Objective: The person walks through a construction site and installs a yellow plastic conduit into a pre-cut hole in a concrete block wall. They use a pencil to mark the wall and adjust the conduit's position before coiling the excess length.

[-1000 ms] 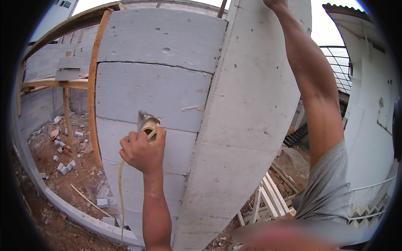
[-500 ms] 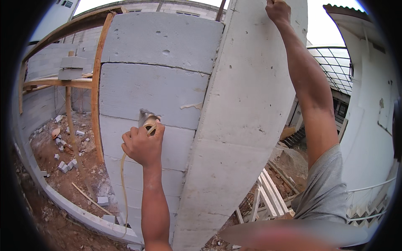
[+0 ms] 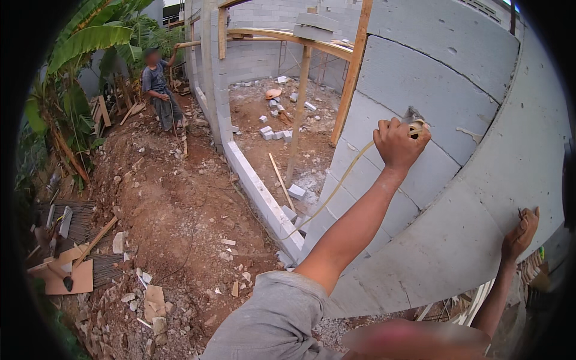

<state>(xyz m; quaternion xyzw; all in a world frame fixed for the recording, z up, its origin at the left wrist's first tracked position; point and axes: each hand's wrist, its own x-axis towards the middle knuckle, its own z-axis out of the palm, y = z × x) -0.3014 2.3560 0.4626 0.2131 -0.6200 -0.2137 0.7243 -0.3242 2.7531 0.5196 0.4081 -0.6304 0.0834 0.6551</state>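
My left hand (image 3: 401,143) is closed around a looped end of thin yellowish hose (image 3: 348,170), held against the block wall (image 3: 423,78) just below a small chipped notch (image 3: 413,113). From the fist the hose trails down to the low wall. My right hand (image 3: 521,235) rests at the smooth concrete column (image 3: 480,210), to the right of and lower than the left. Its fingers are pinched together, and a small thin dark tip (image 3: 519,212) pokes out of them; what kind of thing it is cannot be made out.
Far left, a person (image 3: 159,90) stands on the dirt by a wooden pole (image 3: 201,42). A low concrete beam (image 3: 267,204) borders the rubble-strewn ground. Timber framing (image 3: 354,72) edges the wall. Boards (image 3: 72,273) and stones lie lower left, banana plants (image 3: 90,48) behind.
The view has swung left and tilted, bringing the person and the dirt strip in. My right hand has come down from high on the column. My left hand stays by the notch with the hose.
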